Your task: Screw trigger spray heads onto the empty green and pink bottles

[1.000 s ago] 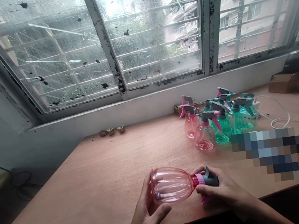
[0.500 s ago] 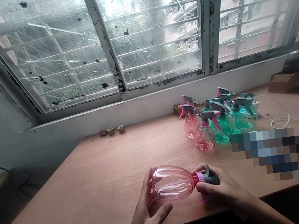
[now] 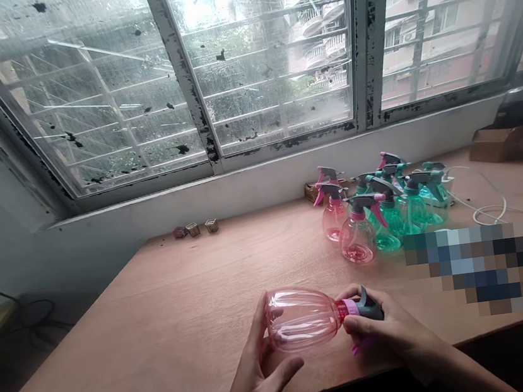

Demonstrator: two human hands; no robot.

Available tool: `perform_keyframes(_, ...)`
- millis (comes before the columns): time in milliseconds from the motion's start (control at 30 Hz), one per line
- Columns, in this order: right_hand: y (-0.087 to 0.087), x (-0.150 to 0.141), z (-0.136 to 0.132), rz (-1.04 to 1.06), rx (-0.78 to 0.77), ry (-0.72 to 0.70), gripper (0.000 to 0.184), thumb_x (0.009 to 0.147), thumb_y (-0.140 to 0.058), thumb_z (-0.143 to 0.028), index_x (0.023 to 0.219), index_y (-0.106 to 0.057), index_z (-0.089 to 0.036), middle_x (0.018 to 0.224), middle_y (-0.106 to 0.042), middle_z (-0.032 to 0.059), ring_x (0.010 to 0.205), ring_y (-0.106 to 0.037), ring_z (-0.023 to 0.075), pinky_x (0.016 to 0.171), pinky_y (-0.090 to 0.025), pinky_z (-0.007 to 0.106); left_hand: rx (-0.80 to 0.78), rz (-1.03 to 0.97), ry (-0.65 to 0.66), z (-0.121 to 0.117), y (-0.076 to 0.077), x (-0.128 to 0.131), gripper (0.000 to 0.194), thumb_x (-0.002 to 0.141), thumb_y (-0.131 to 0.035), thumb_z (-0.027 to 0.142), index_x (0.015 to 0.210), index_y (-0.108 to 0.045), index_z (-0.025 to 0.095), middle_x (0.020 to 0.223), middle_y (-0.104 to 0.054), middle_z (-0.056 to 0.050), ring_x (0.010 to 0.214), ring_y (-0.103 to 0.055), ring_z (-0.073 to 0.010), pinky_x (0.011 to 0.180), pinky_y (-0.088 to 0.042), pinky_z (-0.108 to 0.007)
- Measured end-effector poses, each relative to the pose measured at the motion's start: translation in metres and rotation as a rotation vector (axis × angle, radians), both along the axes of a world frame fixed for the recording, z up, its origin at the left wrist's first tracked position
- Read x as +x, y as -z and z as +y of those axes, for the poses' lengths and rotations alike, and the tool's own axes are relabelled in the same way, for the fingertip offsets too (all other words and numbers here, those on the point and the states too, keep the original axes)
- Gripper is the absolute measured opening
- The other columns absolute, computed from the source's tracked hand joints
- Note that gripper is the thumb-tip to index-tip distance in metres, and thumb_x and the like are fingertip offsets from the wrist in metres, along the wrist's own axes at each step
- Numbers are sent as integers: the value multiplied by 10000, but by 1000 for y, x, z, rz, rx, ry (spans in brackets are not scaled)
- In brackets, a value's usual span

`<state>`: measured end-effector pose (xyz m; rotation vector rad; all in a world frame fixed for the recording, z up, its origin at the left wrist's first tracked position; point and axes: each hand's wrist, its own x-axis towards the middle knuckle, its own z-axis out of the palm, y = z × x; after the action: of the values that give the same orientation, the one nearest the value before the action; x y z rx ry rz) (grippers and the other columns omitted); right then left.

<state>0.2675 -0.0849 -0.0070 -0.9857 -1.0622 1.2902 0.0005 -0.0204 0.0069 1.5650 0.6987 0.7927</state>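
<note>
A pink see-through spray bottle [image 3: 300,318] lies on its side just above the wooden table [image 3: 183,294], near the front edge. My left hand [image 3: 259,374] cups the bottle's round body from below, thumb along its near side. My right hand [image 3: 383,330] is closed round the grey spray head [image 3: 369,310] and its pink collar, with the pink trigger poking out beneath the fingers.
A cluster of several upright spray bottles, pink [image 3: 356,235] and teal [image 3: 406,207], stands at the back right. White cables [image 3: 491,206] and a cardboard box [image 3: 497,141] lie further right. Three small cubes [image 3: 194,230] sit by the wall under the window.
The bottle and both hands have shifted very slightly; the grips are the same.
</note>
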Motion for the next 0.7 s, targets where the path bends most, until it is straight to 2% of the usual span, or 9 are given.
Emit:
perform_keyframes(67, -2, 0, -1, -11, -10, 6, 409, 800, -835, -414, 1019, -604, -158, 654, -700, -8, 581, -676, 176, 624, -595, 337, 0, 1, -13, -1, -3, -1, 906, 869, -770, 436, 1589, -228, 341, 1593, -404, -75, 1481, -342, -320, 1255, -237, -440)
perform_keyframes(200, -5, -1, -3, -34, -34, 17, 421, 791, -838, -420, 1027, -598, -167, 662, -719, -1, 588, -698, 185, 616, -571, 308, -28, 13, -3, 2, -5, -2, 782, 919, -691, 489, 1573, -302, 313, 1560, -465, -87, 1451, -395, -343, 1223, -326, -450)
perform_keyframes(300, -5, -1, -3, -37, -31, 13, 427, 792, -835, -424, 1034, -596, -167, 657, -721, 2, 586, -698, 185, 620, -568, 306, -8, -4, -4, 5, -4, -1, 754, 923, -694, 470, 1564, -328, 319, 1612, -394, -50, 1477, -357, -329, 1236, -315, -421)
perform_keyframes(367, -5, -1, -3, -29, -22, 7, 426, 796, -831, -429, 1035, -597, -164, 654, -713, 1, 586, -688, 184, 626, -582, 323, -11, -31, 6, 5, -5, 1, 773, 915, -714, 444, 1567, -313, 332, 1641, -341, -25, 1491, -334, -320, 1242, -306, -409)
perform_keyframes(500, -3, -1, -3, -2, -15, 12, 423, 788, -837, -431, 1022, -605, -165, 666, -694, -3, 598, -666, 180, 632, -611, 357, -47, -41, 37, 1, -11, 3, 789, 919, -723, 408, 1573, -285, 348, 1629, -370, -19, 1480, -362, -310, 1246, -301, -410)
perform_keyframes(700, -3, 0, -4, -33, -26, 6, 419, 791, -834, -432, 1020, -608, -164, 668, -701, 0, 600, -681, 186, 633, -594, 339, -27, 29, 76, -3, -12, -2, 784, 964, -660, 412, 1593, -195, 362, 1671, -266, -21, 1524, -259, -314, 1268, -220, -458)
